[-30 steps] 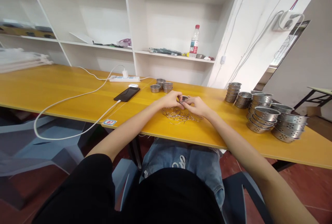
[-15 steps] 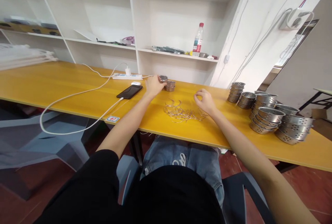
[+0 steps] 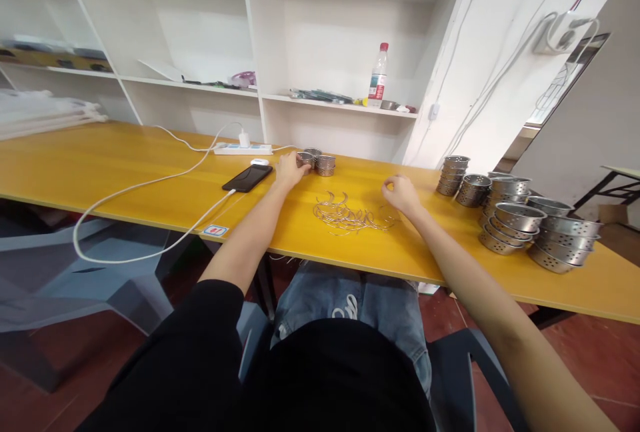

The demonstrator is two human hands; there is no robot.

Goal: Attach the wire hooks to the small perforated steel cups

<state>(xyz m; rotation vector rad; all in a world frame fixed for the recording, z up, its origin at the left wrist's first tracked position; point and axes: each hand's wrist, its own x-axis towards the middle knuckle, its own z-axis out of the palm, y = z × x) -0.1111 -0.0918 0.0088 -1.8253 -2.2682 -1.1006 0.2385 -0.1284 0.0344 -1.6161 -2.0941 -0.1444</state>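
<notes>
My left hand (image 3: 291, 171) has its fingers closed around a small perforated metal cup (image 3: 306, 159) at the back of the table. Two similar things stand close by: one metal cup (image 3: 313, 151) behind it and a short stack of cups (image 3: 326, 165) to its right. Over the table my right hand (image 3: 401, 193) is curled, thumb and fingertips together; whatever they may pinch is too small to make out. Between the hands lies a loose pile of thin curved metal wires (image 3: 350, 216), close to the right hand.
Several stacks of perforated metal cups (image 3: 520, 219) stand on the right of the yellow table (image 3: 150, 172). A phone (image 3: 247, 179) with a white cable and a power strip (image 3: 243, 149) are at left. Behind, a shelf holds a plastic bottle (image 3: 378, 79).
My left hand has moved slightly left and down with its cup, uncovering the neighbouring cups. My right hand has shifted a little to the right, still curled.
</notes>
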